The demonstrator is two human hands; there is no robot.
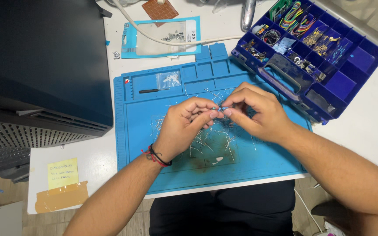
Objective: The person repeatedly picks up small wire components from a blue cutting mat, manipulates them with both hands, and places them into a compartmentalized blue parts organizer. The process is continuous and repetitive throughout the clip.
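- A large dark box-like case (pixel 44 65) fills the left of the view; its left and top sides are cut off by the frame, and it hides the counter (pixel 372 122) beneath it.
- A yellow sticky note (pixel 62 173) and a strip of brown tape (pixel 62 197) lie on the counter's near-left corner; the writing is too faint to make out.
- The blue work mat (pixel 259 168) lies in the middle, with a small black screwdriver (pixel 154 91) and a clear bag (pixel 168 79) in its upper trays.
- The left hand (pixel 184 126) is curled, thumb and forefinger pinched on one end of a small wire-leaded part (pixel 221 107); cords circle the wrist.
- That part sits between both hands, above the mat's centre; it is too small to tell its kind.
- The right hand (pixel 257 111) is likewise curled, fingertips pinching the other end.
- Loose wire-leaded parts (pixel 206 140) lie scattered on the mat, partly hidden under the hands.
- A blue compartment box (pixel 351 83) stands open at the right, holding coloured wires and small pieces, just beside the mat's far-right corner.
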